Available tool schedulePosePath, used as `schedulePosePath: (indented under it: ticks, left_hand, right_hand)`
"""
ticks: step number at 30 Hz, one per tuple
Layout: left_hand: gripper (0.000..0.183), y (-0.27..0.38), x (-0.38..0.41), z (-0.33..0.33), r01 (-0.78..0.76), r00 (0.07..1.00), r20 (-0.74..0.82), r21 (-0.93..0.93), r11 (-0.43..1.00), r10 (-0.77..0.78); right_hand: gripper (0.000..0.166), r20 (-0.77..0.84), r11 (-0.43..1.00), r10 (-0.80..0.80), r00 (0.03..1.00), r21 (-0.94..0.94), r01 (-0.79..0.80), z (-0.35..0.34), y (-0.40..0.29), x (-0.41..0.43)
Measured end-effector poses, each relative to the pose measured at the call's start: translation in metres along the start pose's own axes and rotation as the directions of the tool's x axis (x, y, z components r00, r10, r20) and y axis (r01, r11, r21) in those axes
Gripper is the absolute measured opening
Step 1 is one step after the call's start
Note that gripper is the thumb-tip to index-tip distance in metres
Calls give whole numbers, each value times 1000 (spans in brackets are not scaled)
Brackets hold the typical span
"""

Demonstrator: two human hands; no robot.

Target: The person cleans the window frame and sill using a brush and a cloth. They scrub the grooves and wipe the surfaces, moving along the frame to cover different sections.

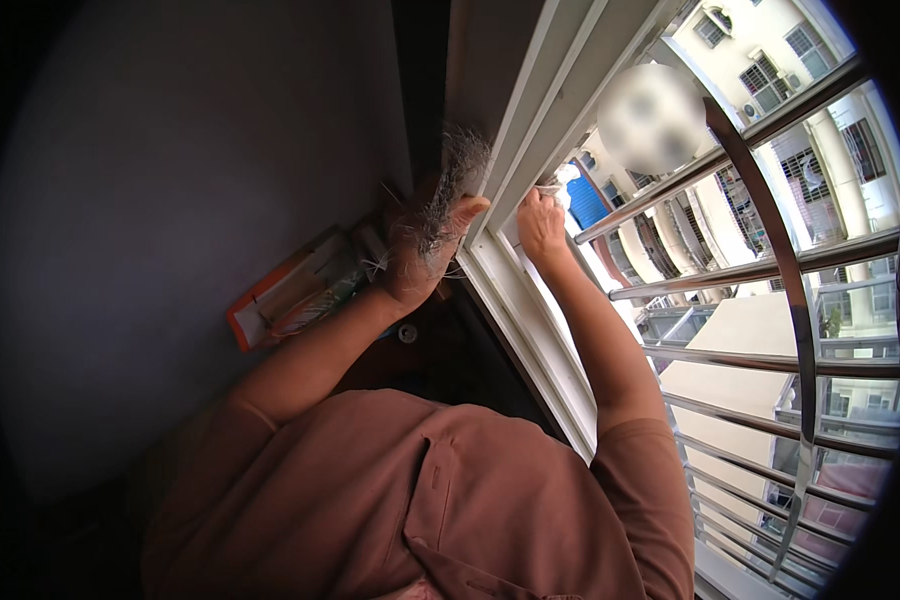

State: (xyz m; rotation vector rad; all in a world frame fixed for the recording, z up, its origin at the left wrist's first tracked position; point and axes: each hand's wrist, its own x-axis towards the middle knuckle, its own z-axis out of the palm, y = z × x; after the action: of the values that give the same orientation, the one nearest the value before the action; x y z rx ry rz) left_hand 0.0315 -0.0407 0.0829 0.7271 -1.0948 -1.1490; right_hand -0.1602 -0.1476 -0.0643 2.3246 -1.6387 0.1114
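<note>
My left hand [414, 262] is raised in the dim room, its thumb against the edge of the white window frame [484, 251]. A tangled clump of grey wiry strands [457, 165] overlaps this hand and hides its fingers. Whether the hand grips the clump or the frame cannot be made out. On the outer side of the frame, my right hand [544, 225] has its fingers closed on a crumpled white cloth [567, 180], close against the frame.
Metal window bars [690, 281] run outside along my right arm, with apartment buildings [795, 161] beyond. An orange-edged item [244, 330] lies below my left hand. A small round metallic object [407, 334] shows in the shade. A dark grey surface [195, 187] fills the left side.
</note>
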Motion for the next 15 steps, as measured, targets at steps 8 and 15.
schedulePosePath:
  ticks: [8,15]
  left_hand:
    - [17,3,1,0,26,999,21,283,959,-33]
    - [25,1,0,-6,189,982,-40,125,974,-185]
  right_hand:
    - [18,107,986,-47,993,-157,63,-24,17,-5]
    - [10,-142,890,424,894,249,-382,-86,9,10]
